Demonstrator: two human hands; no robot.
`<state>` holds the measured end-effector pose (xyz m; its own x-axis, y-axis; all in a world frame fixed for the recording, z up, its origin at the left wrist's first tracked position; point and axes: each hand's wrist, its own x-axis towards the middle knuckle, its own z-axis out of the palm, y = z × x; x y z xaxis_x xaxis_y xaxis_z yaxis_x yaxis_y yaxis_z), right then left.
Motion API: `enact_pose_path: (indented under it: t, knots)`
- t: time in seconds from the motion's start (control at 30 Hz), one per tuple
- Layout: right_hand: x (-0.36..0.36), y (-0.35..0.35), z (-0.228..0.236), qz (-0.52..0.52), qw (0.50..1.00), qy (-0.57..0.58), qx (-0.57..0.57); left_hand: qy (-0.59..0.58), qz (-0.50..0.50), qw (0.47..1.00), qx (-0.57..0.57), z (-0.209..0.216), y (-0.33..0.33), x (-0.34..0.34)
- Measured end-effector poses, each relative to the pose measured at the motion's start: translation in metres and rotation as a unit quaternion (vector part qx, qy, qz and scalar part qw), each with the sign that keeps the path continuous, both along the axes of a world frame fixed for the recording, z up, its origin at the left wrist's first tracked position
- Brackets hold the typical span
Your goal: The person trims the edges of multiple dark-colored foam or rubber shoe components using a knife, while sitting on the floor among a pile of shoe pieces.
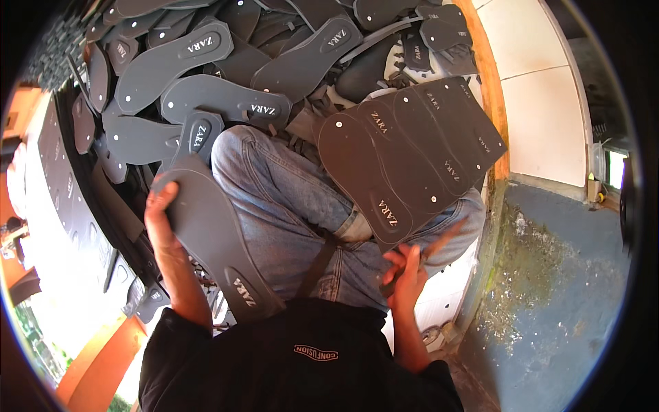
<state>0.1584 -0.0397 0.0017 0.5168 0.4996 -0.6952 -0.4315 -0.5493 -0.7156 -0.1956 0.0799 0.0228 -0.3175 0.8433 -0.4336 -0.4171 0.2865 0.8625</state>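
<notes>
My left hand is closed around the rounded toe end of a dark grey sandal sole. The thumb lies on its upper face, and its heel end slants down toward my chest. My right hand is closed on a cutting tool with a long, pointed, brownish blade. Whether it is a knife or scissors I cannot tell. The blade points up and right, over my knee. Just above that hand, a dark sheet with several sole outlines pressed into it rests across my leg.
A large heap of cut soles and dark scraps lies beyond my crossed legs. A wooden edge borders the heap at right, beside pale tiles and a stained blue-grey floor. More dark sheets lie at left.
</notes>
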Motion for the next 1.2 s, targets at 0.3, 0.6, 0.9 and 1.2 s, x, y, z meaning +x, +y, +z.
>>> enact_pose_path:
  t: [0.3, 0.6, 0.9, 1.2]
  knots:
    - [0.011, 0.070, -0.002, -0.043, 0.987, 0.082, 0.131, -0.074, -0.151, 0.984, -0.066, -0.030, -0.001, 0.048]
    - [-0.011, 0.104, -0.016, -0.022, 0.987, 0.053, 0.152, -0.069, -0.241, 0.964, -0.082, -0.038, -0.007, 0.062]
    - [-0.023, 0.108, 0.000, 0.382, 0.877, -0.206, 0.206, -0.107, -0.278, 0.947, -0.122, -0.022, 0.002, 0.078]
    - [-0.024, 0.037, -0.017, 0.507, 0.790, -0.325, 0.111, -0.108, -0.335, 0.927, -0.128, -0.019, 0.005, 0.089]
